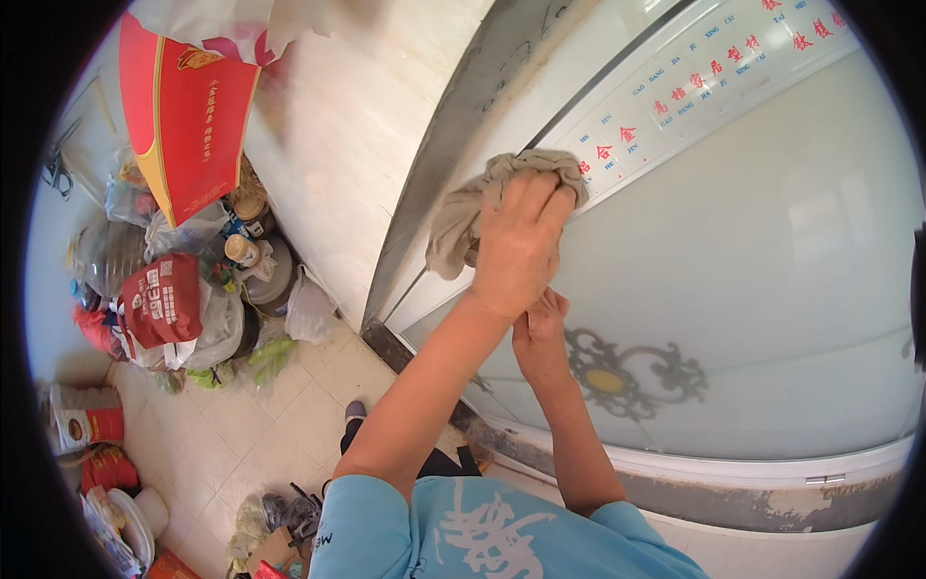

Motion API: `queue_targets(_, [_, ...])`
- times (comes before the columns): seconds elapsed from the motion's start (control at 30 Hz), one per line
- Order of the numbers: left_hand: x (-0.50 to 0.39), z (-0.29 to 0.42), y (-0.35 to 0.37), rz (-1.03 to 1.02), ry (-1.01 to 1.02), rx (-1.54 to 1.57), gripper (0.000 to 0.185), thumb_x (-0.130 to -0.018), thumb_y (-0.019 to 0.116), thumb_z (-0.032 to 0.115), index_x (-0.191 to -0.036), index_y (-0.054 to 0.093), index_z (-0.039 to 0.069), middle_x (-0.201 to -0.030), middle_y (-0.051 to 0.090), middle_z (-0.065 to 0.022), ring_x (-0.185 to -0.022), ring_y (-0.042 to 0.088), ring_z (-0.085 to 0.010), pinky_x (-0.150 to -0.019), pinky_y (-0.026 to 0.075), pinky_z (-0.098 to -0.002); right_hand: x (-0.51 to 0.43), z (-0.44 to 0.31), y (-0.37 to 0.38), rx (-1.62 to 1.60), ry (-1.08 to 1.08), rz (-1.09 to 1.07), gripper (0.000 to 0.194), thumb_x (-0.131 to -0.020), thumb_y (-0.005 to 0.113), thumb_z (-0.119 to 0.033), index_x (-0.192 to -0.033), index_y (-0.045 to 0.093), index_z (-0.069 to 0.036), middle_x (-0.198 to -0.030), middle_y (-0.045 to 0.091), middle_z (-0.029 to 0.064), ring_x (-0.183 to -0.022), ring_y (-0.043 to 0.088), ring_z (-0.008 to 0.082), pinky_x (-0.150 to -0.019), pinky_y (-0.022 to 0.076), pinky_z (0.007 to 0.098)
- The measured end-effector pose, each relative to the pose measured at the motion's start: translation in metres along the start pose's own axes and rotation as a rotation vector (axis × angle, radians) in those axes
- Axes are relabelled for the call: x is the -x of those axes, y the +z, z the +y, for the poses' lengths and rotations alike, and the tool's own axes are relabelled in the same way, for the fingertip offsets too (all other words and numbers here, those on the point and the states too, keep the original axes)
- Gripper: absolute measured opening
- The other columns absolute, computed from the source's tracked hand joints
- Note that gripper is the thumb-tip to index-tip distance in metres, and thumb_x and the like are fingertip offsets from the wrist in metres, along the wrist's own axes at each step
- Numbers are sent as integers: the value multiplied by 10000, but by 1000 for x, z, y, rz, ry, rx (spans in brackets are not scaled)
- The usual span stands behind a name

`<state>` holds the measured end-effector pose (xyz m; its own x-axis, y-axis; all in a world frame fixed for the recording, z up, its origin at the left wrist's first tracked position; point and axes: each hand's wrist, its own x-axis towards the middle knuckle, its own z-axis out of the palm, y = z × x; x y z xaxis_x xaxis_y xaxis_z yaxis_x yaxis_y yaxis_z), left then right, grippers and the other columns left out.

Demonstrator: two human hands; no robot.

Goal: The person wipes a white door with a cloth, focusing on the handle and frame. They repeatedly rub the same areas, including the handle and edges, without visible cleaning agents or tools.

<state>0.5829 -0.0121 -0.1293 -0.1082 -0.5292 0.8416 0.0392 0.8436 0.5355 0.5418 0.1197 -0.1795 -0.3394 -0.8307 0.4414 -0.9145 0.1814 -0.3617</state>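
Note:
My left hand (522, 235) presses a crumpled grey-beige cloth (456, 228) against the white frame strip (655, 108) of a frosted glass door panel. The cloth bunches above and to the left of the fingers. My right hand (541, 329) is just below the left wrist, in front of the glass. Its fingers are bent and partly hidden behind the left hand, so whether they hold anything does not show. The frosted glass pane (723, 275) fills the right side, with a dark scroll ornament (629, 376) that has a yellow oval centre.
A pale wall (340, 130) meets the door frame on the left. A red paper bag (199, 130) hangs at upper left above piled bags and jars (249, 250). More bags (87, 420) line the tiled floor (268, 434). A cardboard box (271, 554) is near my feet.

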Motion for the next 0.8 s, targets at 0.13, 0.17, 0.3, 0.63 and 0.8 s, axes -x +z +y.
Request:
queue_targets(0.13, [8,-16,-15,-317,72,-27,342,-710,655,-42,-1032,637,72,-1023,624,-69,-1004,593,-271,-831,449,-412,0,2,1,37,46,-28,304,-933,594,-50,-1229,599,19,-951,640,109,-955,590,271,-925,356,405])
queue_targets(0.17, [14,-23,-27,-479,35,-51,339,-706,650,-48,-1023,639,71,-1020,627,-55,-998,596,-263,-831,442,-406,-1,1,2,24,39,-1,303,-934,593,-51,-1230,599,19,-957,642,110,-953,591,270,-927,354,404])
queue_targets(0.3, [37,-47,-67,23,-163,148,272,-760,675,-75,-1001,631,45,-937,631,-78,-886,599,-262,-769,476,-359,0,-1,1,-16,46,7,304,-943,589,-61,-1236,594,22,-980,653,114,-948,598,259,-943,346,398])
queue_targets(0.63, [111,-37,-63,331,-1099,778,139,-970,649,114,-1074,626,25,-958,647,-9,-842,565,-56,-752,469,-237,1,-1,-4,-15,49,-61,322,-990,540,-82,-1294,563,22,-1053,638,115,-984,584,244,-988,327,384])
queue_targets(0.8, [85,-41,-36,-41,-614,492,202,-922,696,108,-1101,674,18,-1063,673,-61,-1030,612,-183,-912,475,-316,8,3,-3,-150,114,-5,313,-1005,509,-70,-1303,556,11,-1061,635,114,-969,577,237,-1007,320,384])
